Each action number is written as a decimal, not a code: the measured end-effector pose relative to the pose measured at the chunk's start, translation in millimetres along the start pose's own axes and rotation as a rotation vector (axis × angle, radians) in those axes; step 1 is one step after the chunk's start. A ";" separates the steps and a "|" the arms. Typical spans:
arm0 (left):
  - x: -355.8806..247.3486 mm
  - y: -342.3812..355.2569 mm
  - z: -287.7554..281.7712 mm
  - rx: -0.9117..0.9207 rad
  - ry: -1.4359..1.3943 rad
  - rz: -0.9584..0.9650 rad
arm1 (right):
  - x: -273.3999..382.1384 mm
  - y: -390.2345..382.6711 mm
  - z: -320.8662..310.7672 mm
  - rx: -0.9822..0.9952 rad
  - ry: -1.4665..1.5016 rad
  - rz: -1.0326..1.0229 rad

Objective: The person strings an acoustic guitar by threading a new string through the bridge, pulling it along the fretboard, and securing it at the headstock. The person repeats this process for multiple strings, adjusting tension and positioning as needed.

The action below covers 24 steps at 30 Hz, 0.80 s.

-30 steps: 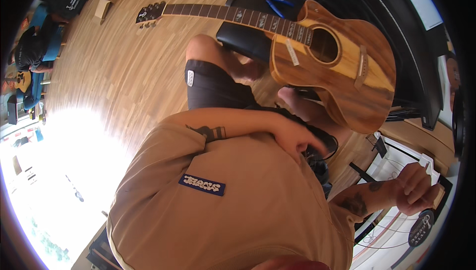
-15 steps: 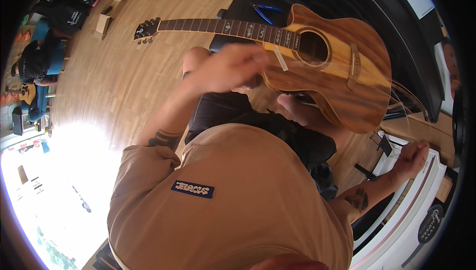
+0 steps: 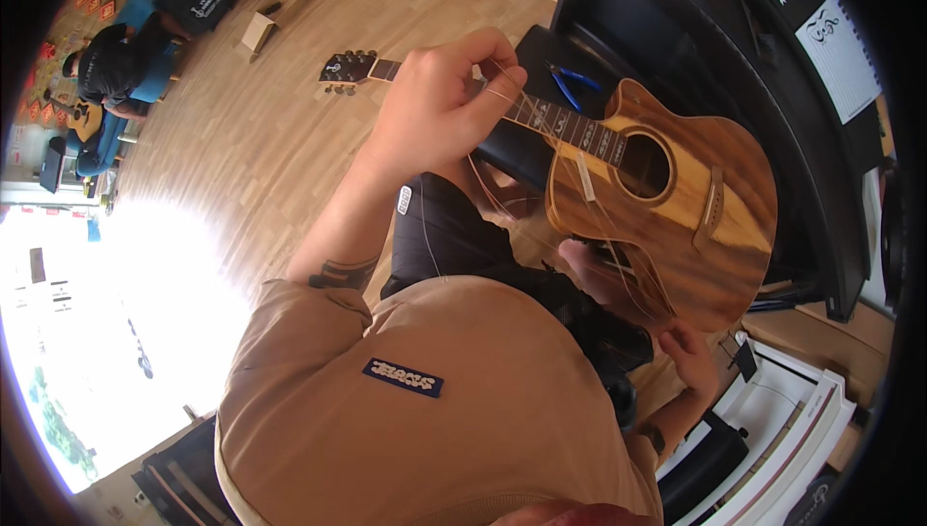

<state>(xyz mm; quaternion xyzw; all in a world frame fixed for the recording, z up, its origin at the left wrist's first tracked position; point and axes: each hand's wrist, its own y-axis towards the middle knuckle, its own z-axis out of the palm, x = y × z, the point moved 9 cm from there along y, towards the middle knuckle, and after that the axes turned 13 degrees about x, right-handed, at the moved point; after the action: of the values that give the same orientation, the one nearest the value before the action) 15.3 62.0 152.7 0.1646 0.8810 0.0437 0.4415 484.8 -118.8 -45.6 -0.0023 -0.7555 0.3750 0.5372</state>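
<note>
A brown wooden acoustic guitar lies face up beyond my lap, its headstock pointing left. No strings run across its bridge. Above the neck, my left hand is closed, thumb against curled fingers, pinching loose thin guitar strings. They trail in loops over the guitar's near side toward my right hand. That hand is closed by the body's lower edge, with string ends reaching its fingertips; its exact grip is too small to see. A narrow pale strip rests on the guitar top beside the fretboard.
Blue-handled pliers lie on a black padded seat behind the neck. Large black furniture stands beyond the guitar, with a spiral notebook on it. An opened cardboard box is on the floor. Far left sits another person with a guitar.
My right hand has come in from the far right to the guitar's lower edge. My left hand has risen over the neck, and the strings have shifted from the bridge side to between my hands.
</note>
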 end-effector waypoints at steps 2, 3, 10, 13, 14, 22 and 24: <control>-3.7 0.6 8.1 0.021 -0.066 0.053 | 2.4 7.1 9.4 0.046 -0.202 0.059; -5.5 0.0 11.9 0.034 -0.078 0.048 | 0.5 8.4 13.5 0.067 -0.301 0.089; -31.1 6.5 24.2 0.082 -0.053 0.117 | -3.0 21.7 18.8 0.164 -0.411 0.118; -22.3 7.1 30.5 0.095 -0.060 0.131 | -33.9 25.4 17.8 0.125 -0.284 0.212; -18.0 9.9 31.2 0.097 -0.055 0.139 | -47.2 27.0 17.0 0.098 -0.210 0.215; -11.1 16.3 35.1 0.471 -0.297 0.052 | -88.2 15.0 -1.0 -0.031 -0.157 0.159; -16.0 9.6 43.5 0.185 -0.185 -0.083 | -62.2 12.5 3.4 -0.026 -0.182 0.235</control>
<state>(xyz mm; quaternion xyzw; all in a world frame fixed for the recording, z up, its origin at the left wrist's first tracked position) 61.1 62.8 140.6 0.1713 0.8429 -0.0716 0.5051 503.4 -137.0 -103.5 -0.0634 -0.8004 0.4243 0.4186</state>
